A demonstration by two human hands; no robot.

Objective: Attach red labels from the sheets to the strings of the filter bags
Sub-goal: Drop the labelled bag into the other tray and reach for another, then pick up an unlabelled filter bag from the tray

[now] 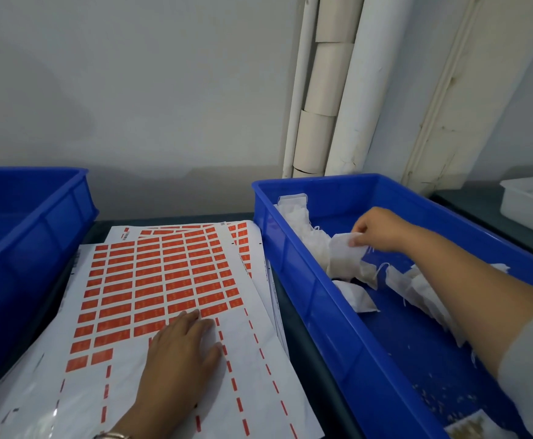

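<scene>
A stack of white sheets carrying rows of red labels (pixel 164 280) lies on the dark table between two blue bins. My left hand (pixel 183 346) rests flat on the top sheet, fingers straight, near the lower rows of labels. In the right blue bin (pixel 309 299) lie several white filter bags with strings (pixel 417 289). My right hand (pixel 382 231) reaches into that bin and pinches the top edge of one white filter bag (pixel 346 258), lifting it slightly above the pile.
A second blue bin (pixel 37 223) stands at the left, its contents mostly hidden. A white tray (pixel 525 207) sits at the far right on another surface. White pipes (pixel 331 90) run up the wall behind. Loose crumbs lie in the right bin's near end.
</scene>
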